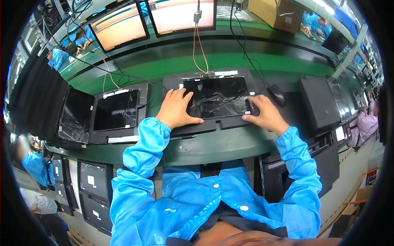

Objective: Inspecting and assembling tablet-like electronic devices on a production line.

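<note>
A dark, glossy flat display panel point(217, 96) with white tabs at its edges lies on a black pad point(174, 130) in front of me. My left hand point(177, 108) is at the panel's left side, fingers spread toward the upper corner and thumb along the lower edge. At the opposite side is my right hand point(266, 112), its fingers at the right edge and its thumb apart, near the lower right corner. Both hands look open, resting at the edges rather than lifting. An orange cable point(201, 53) runs down to the panel's top edge.
A second dark panel point(116, 110) lies on a pad to the left, beside another film-covered panel point(76, 115). A black mouse point(276, 95) sits right of my right hand. Two lit monitors point(183, 15) stand behind, and a black box-like stack point(319, 102) is at right. Co-workers point(316, 24) sit farther off.
</note>
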A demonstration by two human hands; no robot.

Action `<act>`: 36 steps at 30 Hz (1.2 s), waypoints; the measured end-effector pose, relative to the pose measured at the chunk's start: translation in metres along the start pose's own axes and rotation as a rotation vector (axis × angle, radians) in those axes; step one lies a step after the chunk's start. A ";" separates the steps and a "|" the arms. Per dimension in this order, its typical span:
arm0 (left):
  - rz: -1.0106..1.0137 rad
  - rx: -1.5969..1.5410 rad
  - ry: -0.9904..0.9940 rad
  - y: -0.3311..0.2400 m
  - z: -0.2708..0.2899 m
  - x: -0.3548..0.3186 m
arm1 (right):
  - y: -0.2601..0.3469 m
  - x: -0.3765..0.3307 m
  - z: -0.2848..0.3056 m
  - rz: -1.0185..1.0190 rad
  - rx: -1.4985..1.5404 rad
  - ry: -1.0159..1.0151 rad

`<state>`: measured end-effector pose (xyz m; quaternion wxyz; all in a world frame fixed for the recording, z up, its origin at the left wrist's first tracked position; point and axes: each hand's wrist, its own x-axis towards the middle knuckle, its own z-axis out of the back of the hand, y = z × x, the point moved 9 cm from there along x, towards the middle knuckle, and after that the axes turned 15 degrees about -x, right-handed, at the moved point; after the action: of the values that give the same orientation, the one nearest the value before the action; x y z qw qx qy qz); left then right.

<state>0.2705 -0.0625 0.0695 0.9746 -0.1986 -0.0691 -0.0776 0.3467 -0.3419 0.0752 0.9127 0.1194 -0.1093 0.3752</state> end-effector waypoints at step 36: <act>1.545 0.232 -0.699 0.126 0.060 -0.699 | 0.308 -0.003 -0.071 0.800 -0.353 -0.024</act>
<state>-0.3970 0.1627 -0.0387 0.6909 -0.1014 -0.2185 0.6817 0.1334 -0.1104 0.0483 0.7006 -0.0857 -0.2201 0.6733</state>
